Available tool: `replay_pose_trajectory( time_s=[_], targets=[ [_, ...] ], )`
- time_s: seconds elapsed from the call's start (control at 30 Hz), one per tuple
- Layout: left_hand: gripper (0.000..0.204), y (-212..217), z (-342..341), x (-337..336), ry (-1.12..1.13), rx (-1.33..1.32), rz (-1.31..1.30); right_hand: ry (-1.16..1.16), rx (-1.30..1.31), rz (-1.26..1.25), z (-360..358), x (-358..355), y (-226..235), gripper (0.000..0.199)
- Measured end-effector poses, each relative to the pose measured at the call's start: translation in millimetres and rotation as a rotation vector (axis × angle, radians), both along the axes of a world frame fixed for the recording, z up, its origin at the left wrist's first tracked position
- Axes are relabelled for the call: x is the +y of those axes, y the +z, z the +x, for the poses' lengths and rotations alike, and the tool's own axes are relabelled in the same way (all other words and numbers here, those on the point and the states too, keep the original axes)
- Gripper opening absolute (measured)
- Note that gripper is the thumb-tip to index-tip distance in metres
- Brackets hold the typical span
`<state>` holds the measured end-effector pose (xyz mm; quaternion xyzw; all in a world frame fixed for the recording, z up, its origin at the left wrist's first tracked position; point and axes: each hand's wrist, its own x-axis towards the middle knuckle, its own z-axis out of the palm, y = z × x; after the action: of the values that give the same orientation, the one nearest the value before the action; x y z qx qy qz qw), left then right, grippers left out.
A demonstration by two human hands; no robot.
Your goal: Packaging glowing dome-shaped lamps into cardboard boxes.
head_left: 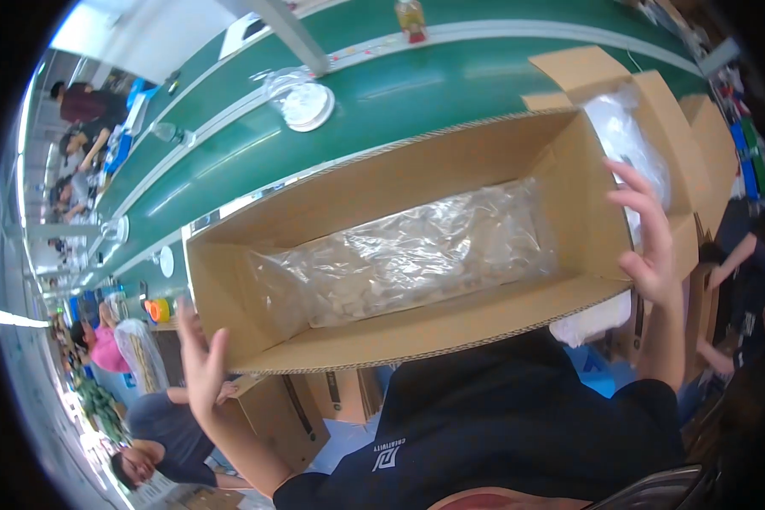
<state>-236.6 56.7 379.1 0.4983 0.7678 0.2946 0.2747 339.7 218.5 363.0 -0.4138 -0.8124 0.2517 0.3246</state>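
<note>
A long, open-topped cardboard box (416, 327) lies across the view in front of my body. Inside, clear plastic film (425, 246) covers its bottom, with pale brownish pieces under the film that I cannot make out. My left hand (202, 361) is at the box's left end, fingers stretched and thumb apart. By the right end wall is my right hand (650, 234), its fingers spread and their tips close to the rim. Neither hand wraps round the cardboard; whether they press on it cannot be told. The box's underside is hidden.
A green worktop (391, 93) runs behind the box, with a round white lid or dish (308, 106) and a bottle (411, 21) on it. More open cartons (663, 119) stand at the right. A co-worker (166, 446) is at the lower left, near standing cartons (285, 421).
</note>
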Motion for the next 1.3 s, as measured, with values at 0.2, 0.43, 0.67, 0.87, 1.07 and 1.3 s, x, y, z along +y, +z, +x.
replay_pose_trajectory(
  time_s=[0.2,0.43,0.67,0.87,1.07,1.3],
  targets=[
    [0.058,-18,2,-7,-0.039,0.016,0.012,0.001,-0.29,0.249,-83,60,57,0.019],
    [0.059,-12,-2,4,-0.031,0.02,-0.018,0.378,-0.592,0.355,-244,211,29,0.024],
    [0.059,-17,2,-30,0.04,0.019,0.002,0.285,-0.836,0.138,-417,341,-75,0.036],
    [0.059,-10,6,-18,0.06,0.104,-0.012,0.119,-0.774,-0.095,-464,386,-141,0.046],
    [0.06,-13,1,-15,0.049,0.104,-0.027,0.391,-0.669,-0.15,-457,427,-159,0.046],
    [0.058,-11,4,-16,0.074,0.123,-0.044,0.189,-0.819,-0.017,-432,421,-163,0.056]
  ],
)
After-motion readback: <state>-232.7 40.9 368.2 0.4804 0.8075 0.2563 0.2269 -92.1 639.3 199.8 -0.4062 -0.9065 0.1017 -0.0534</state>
